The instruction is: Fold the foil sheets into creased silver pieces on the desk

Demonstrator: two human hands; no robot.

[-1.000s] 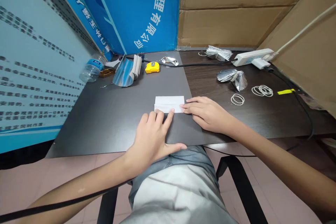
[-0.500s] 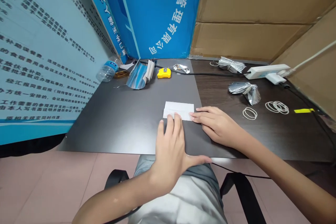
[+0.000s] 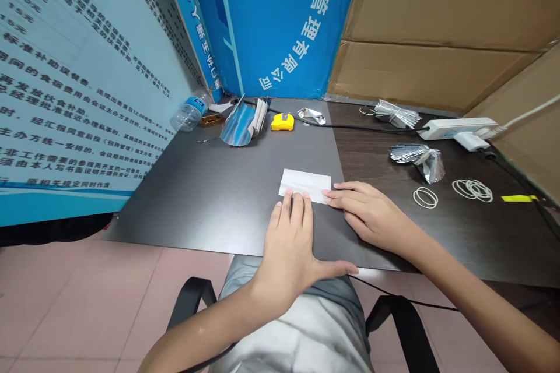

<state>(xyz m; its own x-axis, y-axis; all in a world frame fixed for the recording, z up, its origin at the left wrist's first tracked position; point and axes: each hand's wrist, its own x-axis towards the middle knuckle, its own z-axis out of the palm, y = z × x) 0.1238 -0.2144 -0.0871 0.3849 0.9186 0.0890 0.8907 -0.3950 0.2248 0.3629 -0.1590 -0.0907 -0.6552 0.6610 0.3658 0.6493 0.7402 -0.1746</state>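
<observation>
A small white folded paper (image 3: pixel 305 182) lies flat on the dark grey sheet (image 3: pixel 210 198) in front of me. My left hand (image 3: pixel 292 247) is open, its fingers stretched forward so that the tips press on the paper's near edge, the thumb out to the right. From the right, my right hand (image 3: pixel 371 213) lies low over the table with its fingertips touching the paper's right end. Its fingers are extended and side by side, gripping nothing. The part of the paper under the fingertips is hidden.
Along the back stand a plastic bottle (image 3: pixel 190 112), a curled blue printed sheet (image 3: pixel 238 123) and a yellow tape measure (image 3: pixel 282 122). To the right are silver twist-tie bundles (image 3: pixel 422 157), rubber bands (image 3: pixel 425 197), a power strip (image 3: pixel 459 127) and a yellow strip (image 3: pixel 518 199).
The view has shifted slightly, moving the whole scene to the right. The left fingers have closed up a little along the paper's edge; the right hand stays at its end.
</observation>
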